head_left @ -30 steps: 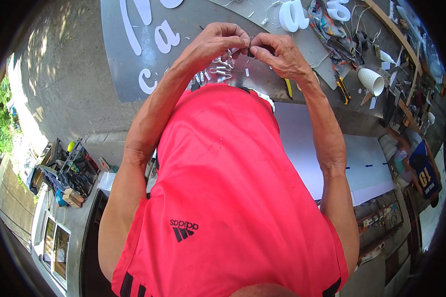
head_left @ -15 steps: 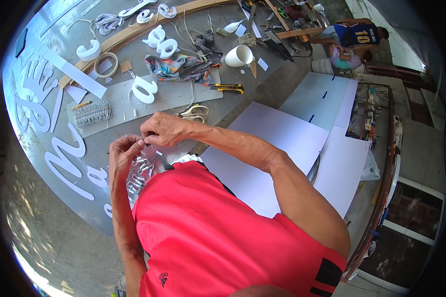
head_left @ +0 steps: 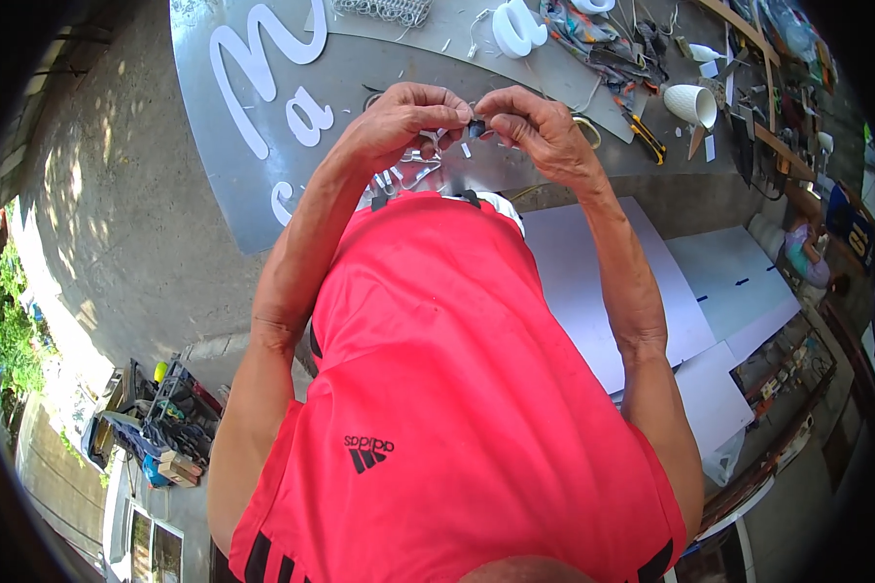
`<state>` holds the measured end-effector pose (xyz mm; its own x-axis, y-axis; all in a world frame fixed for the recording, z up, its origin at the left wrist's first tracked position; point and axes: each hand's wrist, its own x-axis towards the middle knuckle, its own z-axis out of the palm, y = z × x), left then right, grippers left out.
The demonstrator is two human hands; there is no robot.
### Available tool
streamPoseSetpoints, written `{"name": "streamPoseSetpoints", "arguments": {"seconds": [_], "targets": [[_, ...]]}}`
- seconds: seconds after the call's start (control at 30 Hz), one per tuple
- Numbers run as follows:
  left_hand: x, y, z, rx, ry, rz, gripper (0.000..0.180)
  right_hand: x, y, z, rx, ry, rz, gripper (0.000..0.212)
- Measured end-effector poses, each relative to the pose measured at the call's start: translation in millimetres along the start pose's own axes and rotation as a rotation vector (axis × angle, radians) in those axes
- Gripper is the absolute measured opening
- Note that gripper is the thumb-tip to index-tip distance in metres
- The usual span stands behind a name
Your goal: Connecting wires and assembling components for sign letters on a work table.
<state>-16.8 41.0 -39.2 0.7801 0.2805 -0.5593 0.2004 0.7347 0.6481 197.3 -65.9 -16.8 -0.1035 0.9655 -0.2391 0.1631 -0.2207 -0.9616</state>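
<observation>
My left hand (head_left: 403,124) and my right hand (head_left: 546,134) meet over the near edge of the metal table (head_left: 248,185). Pinched between their fingertips is a small black piece (head_left: 476,127); its exact kind is too small to make out. Several small white pieces with looped wires (head_left: 389,179) lie just below my left hand, partly hidden by it. Beside my right hand shows the pale handle loop of the scissors (head_left: 587,130), the rest covered by the hand.
White cut-out letters (head_left: 311,119) lie to the left, and a thick white letter (head_left: 518,29) sits farther back. At the right are a yellow box cutter (head_left: 646,138), a white textured cup (head_left: 690,105) and a crumpled colourful cloth (head_left: 593,44). Large white sheets (head_left: 593,282) stand low on the right.
The view has swung, so the table sits higher in the picture. My hands have drawn slightly apart, and the black piece between them now shows more clearly.
</observation>
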Motion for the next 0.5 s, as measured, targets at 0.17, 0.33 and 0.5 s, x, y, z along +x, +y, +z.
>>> {"name": "streamPoseSetpoints", "arguments": {"seconds": [0.17,0.33,0.5], "targets": [[-3.3,-5.3,0.3,-0.105,-0.053,-0.095,0.017,-8.8,-6.4,5.0,-0.053,-0.026,0.003,0.019],[-1.7,-9.4,0.3,-0.245,-0.144,-0.178,0.018,-15.3,-6.0,7.1,-0.063,-0.02,0.021,0.027],[0.7,-14.0,2.2,-0.208,-0.117,-0.21,0.019,-13.7,-10.5,2.2,-0.064,-0.102,0.062,0.028]]}}
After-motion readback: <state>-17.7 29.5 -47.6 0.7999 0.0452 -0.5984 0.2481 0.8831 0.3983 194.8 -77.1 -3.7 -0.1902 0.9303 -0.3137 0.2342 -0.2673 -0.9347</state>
